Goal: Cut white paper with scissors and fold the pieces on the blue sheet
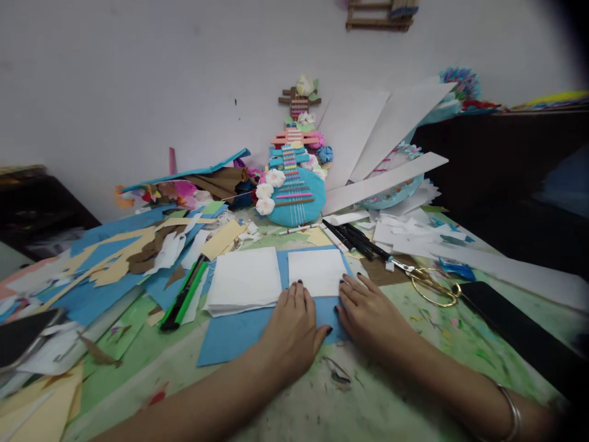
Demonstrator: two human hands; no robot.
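My left hand (291,328) lies flat, fingers together and stretched out, on a blue paper sheet (230,334), its fingertips at the lower edge of a small white paper square (316,270). My right hand (368,310) rests flat beside it, fingers spread, touching the square's lower right corner and the blue sheet. A stack of white paper squares (243,279) sits just left of the single square, also on the blue sheet. Neither hand holds anything.
A green utility knife (184,298) lies left of the stack. Black pens (352,239) and gold-handled scissors (427,285) lie to the right, with a black phone (510,328) beyond. A blue paper guitar model (294,190) leans on the wall among paper scraps and white strips.
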